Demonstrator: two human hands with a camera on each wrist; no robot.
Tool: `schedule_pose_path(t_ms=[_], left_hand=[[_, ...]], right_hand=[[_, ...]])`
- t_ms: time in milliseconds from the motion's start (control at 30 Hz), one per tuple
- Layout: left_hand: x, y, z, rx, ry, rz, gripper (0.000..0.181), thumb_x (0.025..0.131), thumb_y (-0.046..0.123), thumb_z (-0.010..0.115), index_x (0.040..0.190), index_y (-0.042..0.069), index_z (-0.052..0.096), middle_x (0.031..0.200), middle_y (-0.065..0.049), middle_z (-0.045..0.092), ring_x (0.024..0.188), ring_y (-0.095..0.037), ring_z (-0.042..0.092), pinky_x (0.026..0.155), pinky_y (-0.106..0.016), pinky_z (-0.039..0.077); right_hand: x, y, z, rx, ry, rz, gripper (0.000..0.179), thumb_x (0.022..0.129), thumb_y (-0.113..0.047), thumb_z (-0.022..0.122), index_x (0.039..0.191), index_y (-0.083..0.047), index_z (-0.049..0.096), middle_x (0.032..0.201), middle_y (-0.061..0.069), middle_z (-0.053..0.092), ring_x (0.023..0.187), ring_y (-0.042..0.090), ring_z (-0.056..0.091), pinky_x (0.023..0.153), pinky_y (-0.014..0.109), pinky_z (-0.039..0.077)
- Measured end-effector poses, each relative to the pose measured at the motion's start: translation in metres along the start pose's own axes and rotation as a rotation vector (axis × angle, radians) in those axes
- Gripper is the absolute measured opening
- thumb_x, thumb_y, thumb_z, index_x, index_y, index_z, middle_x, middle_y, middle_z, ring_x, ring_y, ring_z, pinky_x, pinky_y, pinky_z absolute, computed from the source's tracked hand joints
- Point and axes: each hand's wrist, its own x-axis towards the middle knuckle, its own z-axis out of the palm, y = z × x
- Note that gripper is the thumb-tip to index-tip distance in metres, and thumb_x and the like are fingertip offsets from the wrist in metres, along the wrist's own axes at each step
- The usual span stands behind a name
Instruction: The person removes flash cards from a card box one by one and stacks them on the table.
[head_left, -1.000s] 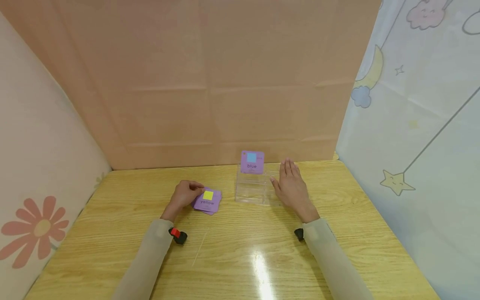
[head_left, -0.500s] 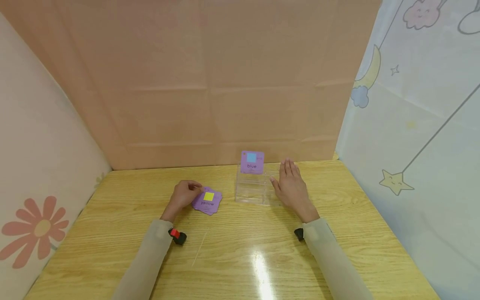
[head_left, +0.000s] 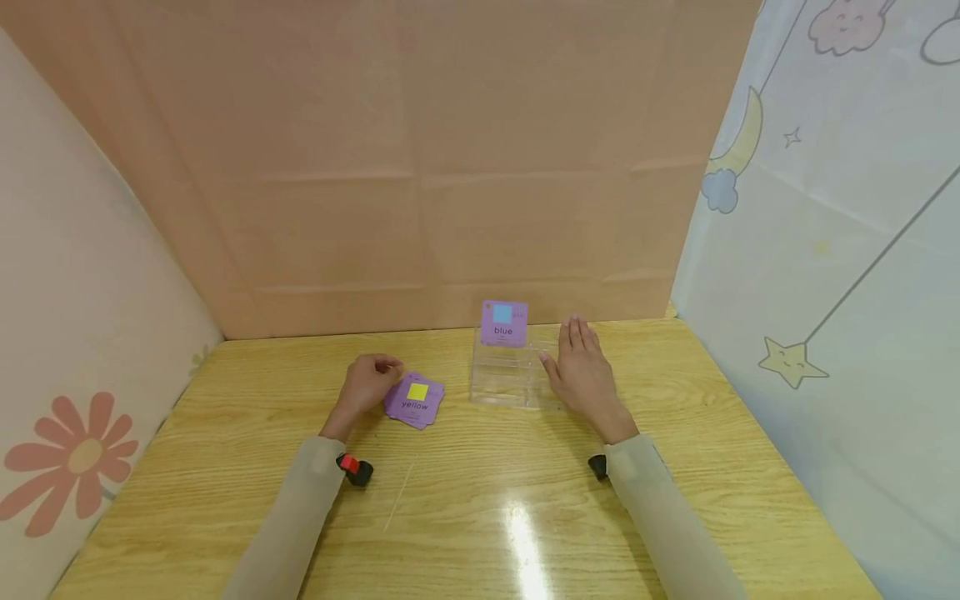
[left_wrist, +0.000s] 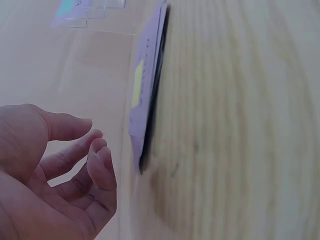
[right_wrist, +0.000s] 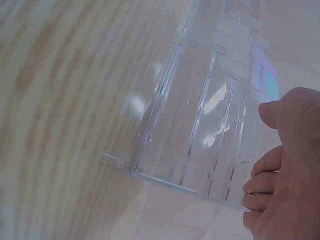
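A small stack of purple cards (head_left: 414,402), the top one reading "yellow" with a yellow square, lies on the table. Just beyond its upper left corner is my left hand (head_left: 367,382); in the left wrist view its fingers (left_wrist: 102,165) are loosely bent, apart from the cards and holding nothing. To the right stands a clear plastic tiered holder (head_left: 501,387) with a purple "blue" card (head_left: 504,324) upright in its rear tier. My right hand (head_left: 583,375) lies with straight fingers at the holder's right side; the right wrist view shows its fingertips at the holder's edge.
The wooden table (head_left: 465,500) ends at a tan backdrop (head_left: 450,208). A flower-print panel (head_left: 82,333) rises on the left and a panel with moon and stars (head_left: 840,250) on the right.
My left hand has lifted slightly up and back from the corner of the card stack, which shifted a little earlier on. The right hand, holder and "blue" card stay put.
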Motion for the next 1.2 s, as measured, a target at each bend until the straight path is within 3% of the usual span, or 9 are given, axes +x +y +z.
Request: schedule_pose_path(t_ms=[633,933,1200], left_hand=[[0.000,0.027,-0.003,-0.006,0.034,0.146,0.030,0.105,0.023,0.063,0.123,0.002,0.075,0.118,-0.018,0.073,0.107,-0.031,0.065,0.090,-0.041,0.056],[0.002,0.042,-0.002,-0.026,0.037,0.164,0.028,0.105,0.023,0.064,0.120,0.003,0.076,0.119,-0.017,0.074,0.113,-0.033,0.066,0.099,-0.048,0.056],[0.005,0.052,0.000,-0.032,0.029,0.196,0.028,0.105,0.022,0.065,0.122,0.003,0.075,0.123,-0.017,0.074,0.117,-0.034,0.067,0.103,-0.050,0.056]], right_hand=[[0.002,0.002,0.005,0.005,0.000,-0.003,0.075,0.113,-0.043,0.042,0.158,0.016,0.027,0.167,0.037,0.023,0.160,0.049,0.021,0.132,0.059,0.020],[0.001,0.003,0.006,-0.002,0.014,-0.014,0.075,0.113,-0.042,0.043,0.157,0.017,0.028,0.166,0.037,0.025,0.159,0.050,0.025,0.132,0.059,0.021],[0.003,0.003,0.006,0.016,-0.012,-0.003,0.077,0.113,-0.044,0.041,0.159,0.015,0.023,0.168,0.036,0.020,0.161,0.048,0.018,0.133,0.059,0.017]])
